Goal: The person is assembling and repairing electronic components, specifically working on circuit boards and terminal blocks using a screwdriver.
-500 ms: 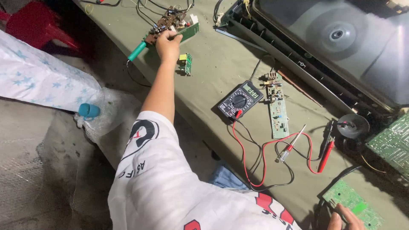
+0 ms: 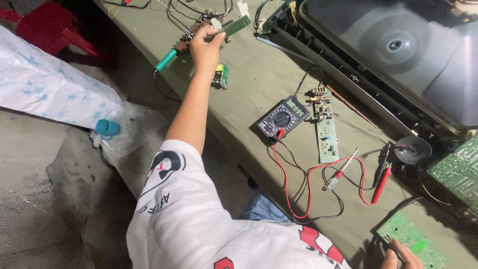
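My left hand [image 2: 206,46] reaches to the far end of the green-covered table [image 2: 259,74] and is shut on the edge of a brown circuit board [image 2: 198,27] with wires. A narrow green board [image 2: 238,24] sticks out just past the fingers. A green-handled soldering iron [image 2: 167,59] lies right beside that hand. My right hand [image 2: 398,258] sits at the bottom right edge, with its fingers resting on a green circuit board [image 2: 409,238]. Whether it grips the board is hidden.
A black multimeter [image 2: 283,117] lies mid-table with red [image 2: 381,185] and black [image 2: 384,155] probes, a screwdriver [image 2: 341,174] and a long green board [image 2: 326,128]. A big dark television shell [image 2: 398,55] fills the far right. A red chair [image 2: 50,30] and a white sack [image 2: 50,89] stand left.
My left hand has shifted slightly farther along the table, with the brown board in it. The right hand stays on the green board.
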